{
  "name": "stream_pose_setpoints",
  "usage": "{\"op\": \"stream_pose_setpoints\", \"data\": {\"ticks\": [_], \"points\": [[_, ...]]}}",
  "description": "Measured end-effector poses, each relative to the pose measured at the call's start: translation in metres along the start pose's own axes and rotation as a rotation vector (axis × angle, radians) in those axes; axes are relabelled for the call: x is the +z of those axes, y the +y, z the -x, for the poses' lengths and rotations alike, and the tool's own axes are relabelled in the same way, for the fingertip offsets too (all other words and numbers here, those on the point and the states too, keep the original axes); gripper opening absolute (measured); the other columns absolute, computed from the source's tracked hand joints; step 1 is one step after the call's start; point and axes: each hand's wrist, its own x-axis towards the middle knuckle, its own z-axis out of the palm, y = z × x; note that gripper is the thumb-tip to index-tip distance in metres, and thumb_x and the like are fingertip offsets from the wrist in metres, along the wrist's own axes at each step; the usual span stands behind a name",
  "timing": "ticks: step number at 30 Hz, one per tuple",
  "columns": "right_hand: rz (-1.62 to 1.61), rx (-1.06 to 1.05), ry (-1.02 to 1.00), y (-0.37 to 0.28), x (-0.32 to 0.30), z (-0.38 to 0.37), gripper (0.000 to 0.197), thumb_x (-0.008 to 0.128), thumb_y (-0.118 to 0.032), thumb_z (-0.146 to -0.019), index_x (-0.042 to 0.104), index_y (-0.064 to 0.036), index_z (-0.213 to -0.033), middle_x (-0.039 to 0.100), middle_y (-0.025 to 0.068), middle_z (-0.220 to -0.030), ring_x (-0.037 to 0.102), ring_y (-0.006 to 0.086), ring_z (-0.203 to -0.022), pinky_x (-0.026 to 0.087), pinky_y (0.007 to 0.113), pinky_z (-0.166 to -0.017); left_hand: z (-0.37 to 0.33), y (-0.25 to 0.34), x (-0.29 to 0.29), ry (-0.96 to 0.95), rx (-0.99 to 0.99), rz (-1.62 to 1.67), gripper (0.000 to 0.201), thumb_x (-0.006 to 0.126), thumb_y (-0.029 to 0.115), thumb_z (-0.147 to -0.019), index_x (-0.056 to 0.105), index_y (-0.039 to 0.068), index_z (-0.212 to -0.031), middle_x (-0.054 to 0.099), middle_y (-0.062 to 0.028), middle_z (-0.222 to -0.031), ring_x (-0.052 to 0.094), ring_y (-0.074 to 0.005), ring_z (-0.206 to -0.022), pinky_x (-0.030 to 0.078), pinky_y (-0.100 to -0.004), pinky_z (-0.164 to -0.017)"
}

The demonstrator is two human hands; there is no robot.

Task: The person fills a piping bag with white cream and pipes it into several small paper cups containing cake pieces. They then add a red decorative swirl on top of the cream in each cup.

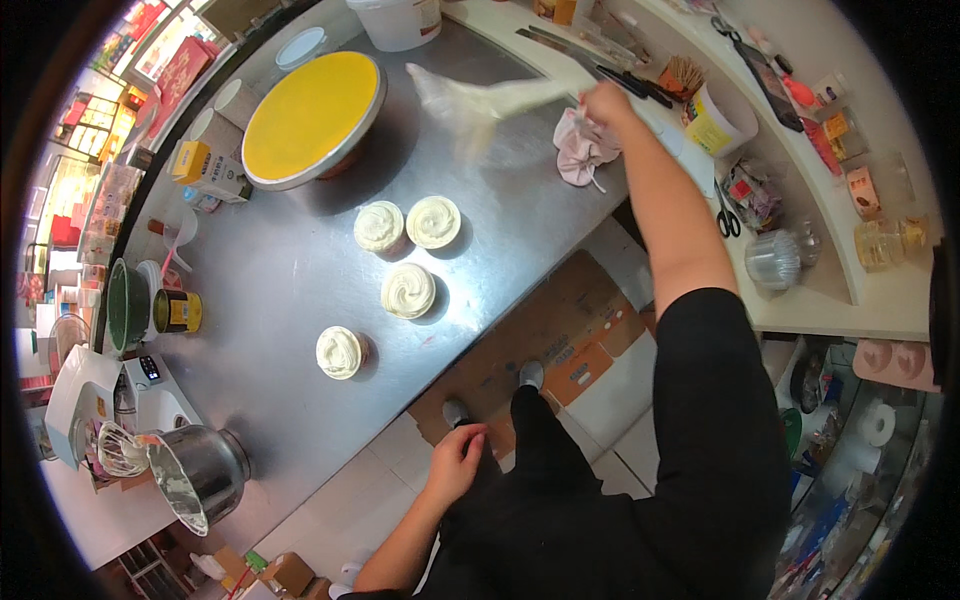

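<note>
My right hand (604,104) reaches to the far right of the metal table, its fingers closed on the end of a clear piping bag (490,100). Motion blurs the bag, which stretches leftward from the hand above the tabletop, with pale residue in it. Just below that hand lies a crumpled pink cloth (584,150). Four-square spacing is absent; several cups topped with swirled cream (408,291) stand mid-table. My left hand (458,460) hangs in front of my body, off the table, with fingers curled and nothing visible in them.
A turntable with a yellow top (312,118) stands at the far left of the metal table (270,270). A steel mixing bowl (205,475) and a whisk (120,450) are at the near left. Scissors (728,212) and a white-and-yellow tub (715,122) sit along the right shelf.
</note>
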Motion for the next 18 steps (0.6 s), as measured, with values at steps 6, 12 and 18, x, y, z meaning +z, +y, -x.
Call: {"op": "stream_pose_setpoints", "data": {"ticks": [6,12,18], "points": [[-0.711,-0.016,-0.080,-0.026,-0.127,0.019,0.019,0.047,-0.020,-0.084,0.061,-0.0072,-0.084,0.051,-0.0020,-0.062,0.041,0.0052,-0.048,0.029,0.021,-0.042,0.005,0.015,0.016,-0.010,0.020,0.082,0.021,0.049,0.013,-0.088,0.058,0.000,-0.102,0.062,-0.0106,-0.100,0.058,-0.0182,-0.092,0.045,-0.0288,-0.078],[-0.934,-0.130,-0.017,-0.024,-0.139,0.200,0.025,0.051,-0.031,-0.088,0.059,-0.0076,-0.084,0.050,-0.0022,-0.063,0.041,0.0069,-0.050,0.031,0.020,-0.046,-0.019,0.099,-0.009,-0.083,0.376,0.062,0.024,0.052,0.011,-0.085,0.055,0.001,-0.107,0.057,-0.0141,-0.108,0.055,-0.0267,-0.100,0.043,-0.0321,-0.085],[-1.005,0.061,0.413,-0.015,-0.015,0.431,0.024,0.048,-0.022,-0.091,0.058,-0.0015,-0.084,0.056,0.0030,-0.072,0.050,0.0090,-0.059,0.040,0.024,-0.052,-0.049,0.126,0.008,-0.108,0.715,0.045,0.052,0.057,0.029,-0.084,0.041,0.000,-0.123,0.044,-0.0195,-0.126,0.044,-0.0298,-0.115,0.037,-0.0366,-0.095]]}}
